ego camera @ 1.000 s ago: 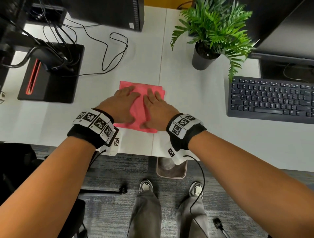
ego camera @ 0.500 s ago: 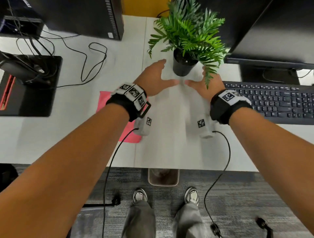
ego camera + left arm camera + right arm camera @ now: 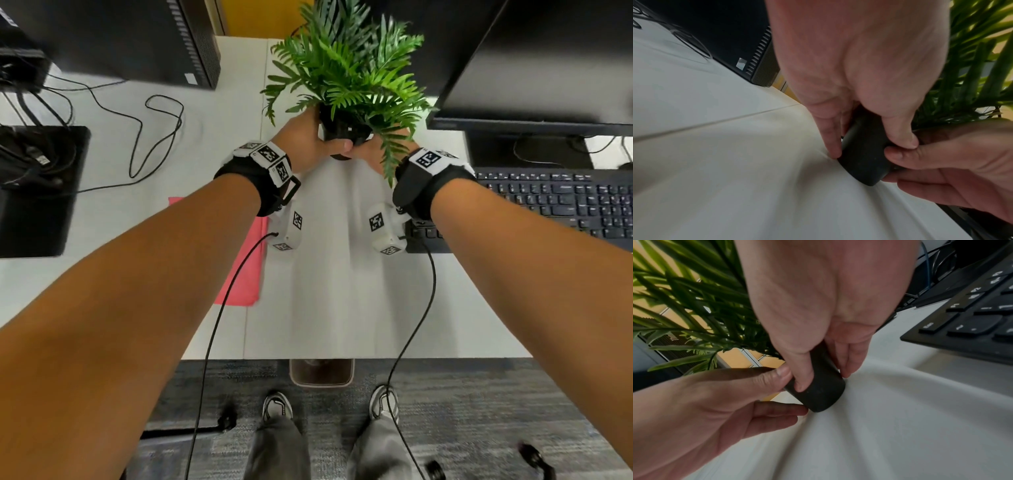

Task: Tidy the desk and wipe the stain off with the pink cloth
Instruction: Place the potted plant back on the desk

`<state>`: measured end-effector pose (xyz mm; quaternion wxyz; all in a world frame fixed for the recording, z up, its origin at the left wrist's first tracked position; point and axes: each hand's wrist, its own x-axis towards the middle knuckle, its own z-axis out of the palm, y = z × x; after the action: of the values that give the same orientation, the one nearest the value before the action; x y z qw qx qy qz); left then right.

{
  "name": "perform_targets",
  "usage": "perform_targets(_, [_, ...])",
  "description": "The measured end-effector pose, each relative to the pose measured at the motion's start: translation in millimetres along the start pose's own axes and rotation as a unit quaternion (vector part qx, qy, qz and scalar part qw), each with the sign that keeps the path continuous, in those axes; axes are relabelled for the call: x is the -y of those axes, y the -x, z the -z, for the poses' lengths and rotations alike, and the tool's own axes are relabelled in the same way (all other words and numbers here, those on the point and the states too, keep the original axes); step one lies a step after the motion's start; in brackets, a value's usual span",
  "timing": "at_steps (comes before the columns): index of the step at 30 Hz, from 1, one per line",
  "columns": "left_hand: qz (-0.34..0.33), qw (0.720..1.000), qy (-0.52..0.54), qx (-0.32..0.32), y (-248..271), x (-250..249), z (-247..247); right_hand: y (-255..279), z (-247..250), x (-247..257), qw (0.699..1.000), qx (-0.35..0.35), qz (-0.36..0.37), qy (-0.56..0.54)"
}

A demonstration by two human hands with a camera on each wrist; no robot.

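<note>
A green fern in a small black pot (image 3: 339, 132) stands at the back of the white desk (image 3: 342, 291). My left hand (image 3: 317, 140) grips the pot from the left and my right hand (image 3: 371, 150) from the right, with the thumbs meeting at the front. In the left wrist view the pot (image 3: 863, 157) leans between my left hand (image 3: 855, 73) and my right hand (image 3: 953, 162), its base at the desk surface. The right wrist view shows the same grip on the pot (image 3: 823, 391). The pink cloth (image 3: 248, 267) lies flat, partly hidden under my left forearm. No stain shows.
A black keyboard (image 3: 555, 205) lies right of the pot, below a monitor (image 3: 548, 61). A computer tower (image 3: 137, 37) stands at the back left, with loose cables (image 3: 154, 137) and a black stand (image 3: 37, 192). A bin (image 3: 322, 371) sits under the desk edge.
Both hands left the pink cloth, reached forward to the plant and closed round its pot. The head view shifted forward and right.
</note>
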<state>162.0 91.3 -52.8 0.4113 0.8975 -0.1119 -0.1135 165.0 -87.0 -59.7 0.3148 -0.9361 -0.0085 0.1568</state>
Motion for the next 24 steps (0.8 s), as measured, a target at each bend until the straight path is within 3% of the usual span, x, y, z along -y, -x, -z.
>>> perform_targets(4, [-0.029, 0.999, -0.001, -0.020, 10.0, 6.0, 0.8, 26.5, 8.5, 14.9, 0.990, -0.020, 0.090, 0.104])
perform_targets(7, [-0.034, 0.999, 0.006, -0.023, 24.6, 10.7, 3.1, 37.5, 1.8, 17.0, 0.993, -0.031, 0.095, 0.062])
perform_targets(10, [-0.024, 0.999, 0.014, -0.023, 42.5, 15.5, 4.7, 55.4, -6.2, 23.1, 0.991, 0.030, 0.126, 0.046])
perform_targets(14, [-0.010, 1.000, 0.003, -0.010, 66.2, 19.4, 4.4, 64.9, -24.2, 20.5, 0.992, 0.031, 0.109, -0.059])
perform_targets(24, [0.025, 0.999, -0.037, 0.021, 101.2, 17.8, -1.6, 86.8, -49.4, 14.2, 0.985, 0.045, 0.068, -0.155])
